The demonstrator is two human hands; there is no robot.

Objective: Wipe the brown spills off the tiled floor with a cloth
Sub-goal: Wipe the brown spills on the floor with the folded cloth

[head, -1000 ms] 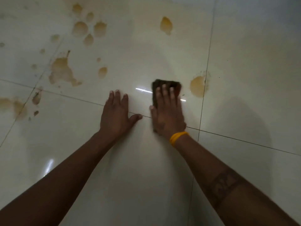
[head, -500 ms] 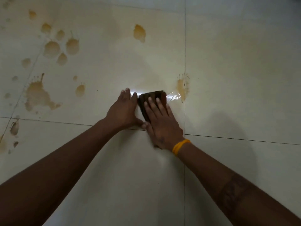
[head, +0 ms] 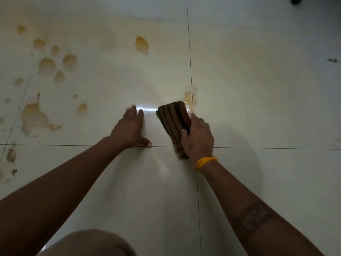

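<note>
so the right hand [head: 198, 138] just went from pressing flat to fingers grasping the folded cloth [head: 174, 124] by its edges, left hand [head: 130, 129] released flat on the floor [head: 258, 108], half-wiped spill [head: 189, 97] just beyond the fingers, plenty left.

Floor [head: 258, 108]: big glossy off-white tiles, thin dark grout lines [head: 190, 61] crossing near frame centre. Dim room; one bright light glint [head: 145, 109] on tile just left of that crossing, above it. Far upper right of crossing, dark object [head: 297, 0] cut by frame edge, can't tell what. Small dark fleck [head: 332, 60] below it.
</note>
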